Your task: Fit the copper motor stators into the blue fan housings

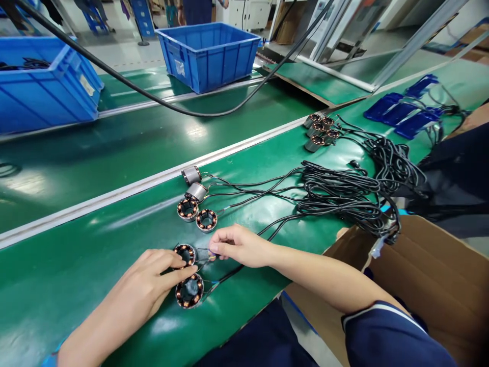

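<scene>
Head view: The right hand [241,247] pinches thin wires [202,249] at three o'clock of a coil [190,250]; left-hand [150,275] fingertips rest on it, their grip unclear. A steady coil and light pinch should spare the wires. Copper windings ring its dark centre; another coil [198,294] sits at six o'clock.

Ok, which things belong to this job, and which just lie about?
In the job: two copper-wound metal rings at the left hand; thin wires at the right hand; long black cables.

Apparently lying about: blue rectangular plastic bins; brown cardboard box.
</scene>
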Demonstrator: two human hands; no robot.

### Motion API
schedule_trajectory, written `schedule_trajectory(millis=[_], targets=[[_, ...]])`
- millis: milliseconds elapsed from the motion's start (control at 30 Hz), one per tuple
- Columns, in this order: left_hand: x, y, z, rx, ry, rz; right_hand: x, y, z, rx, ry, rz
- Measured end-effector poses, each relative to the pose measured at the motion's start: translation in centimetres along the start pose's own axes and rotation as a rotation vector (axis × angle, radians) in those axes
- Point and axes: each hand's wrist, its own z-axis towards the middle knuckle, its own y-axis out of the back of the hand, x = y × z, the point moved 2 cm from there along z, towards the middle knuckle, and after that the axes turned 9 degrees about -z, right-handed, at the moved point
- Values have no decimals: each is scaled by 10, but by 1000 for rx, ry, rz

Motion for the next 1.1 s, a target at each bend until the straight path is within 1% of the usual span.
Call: schedule_trajectory(millis=[33, 67, 133, 167, 200, 233, 267, 300, 367, 433, 500, 567, 633, 667, 733, 767, 800, 833, 867, 933, 967, 1000, 1033, 1067, 1100], targets=[[0, 3, 3, -5, 19, -14, 5, 6, -3, -70, 56, -78], [0, 5, 8, -32, 35, -21, 11, 14, -5, -167, 133, -181], [2, 9, 24, -131, 56, -4, 26, 37, -6, -392, 285, -380], [4, 9, 35, -184, 53, 19, 31, 48, -4, -467, 326, -453], [6, 8, 46, -220, 43, 45, 34, 59, 0, -496, 335, -505], [9, 5, 58, -234, 27, 72, 36, 69, 6, -482, 313, -540], [11, 2, 69, -224, 11, 94, 35, 76, 13, -427, 275, -560], [13, -2, 79, -201, -1, 110, 32, 81, 20, -340, 231, -568], [18, -9, 91, -153, -2, 135, 24, 85, 31, -158, 147, -524], [22, -13, 94, -112, 10, 129, 14, 83, 37, -40, 87, -410], [25, -13, 90, -79, 9, 87, 4, 77, 40, 0, 58, -234], [27, -12, 84, -20, -3, 27, -6, 70, 41, -4, 18, -19], [28, -10, 80, 53, -5, -17, -14, 63, 40, -12, -77, 186], [27, -9, 78, 93, -2, -33, -17, 60, 39, -4, -130, 249], [25, -7, 75, 161, 5, -66, -18, 57, 35, 60, -179, 260], [24, -6, 74, 181, 4, -85, -16, 57, 33, 99, -160, 204], [24, -5, 73, 182, 7, -98, -11, 60, 31, 106, -113, 117], [25, -3, 72, 151, 14, -100, -6, 64, 30, 68, -47, 15], [26, -1, 72, 87, 30, -84, 0, 69, 30, -15, 26, -91], [33, 3, 70, -108, 96, 10, 11, 79, 35, -238, 161, -284], [38, 4, 70, -187, 141, 72, 14, 82, 41, -323, 212, -359], [43, 4, 69, -232, 182, 129, 16, 83, 47, -362, 248, -417], [47, 3, 69, -239, 212, 171, 16, 82, 55, -354, 267, -456], [51, 1, 69, -216, 226, 193, 15, 80, 63, -312, 261, -466], [54, -1, 69, -178, 224, 198, 11, 78, 71, -247, 224, -435]])
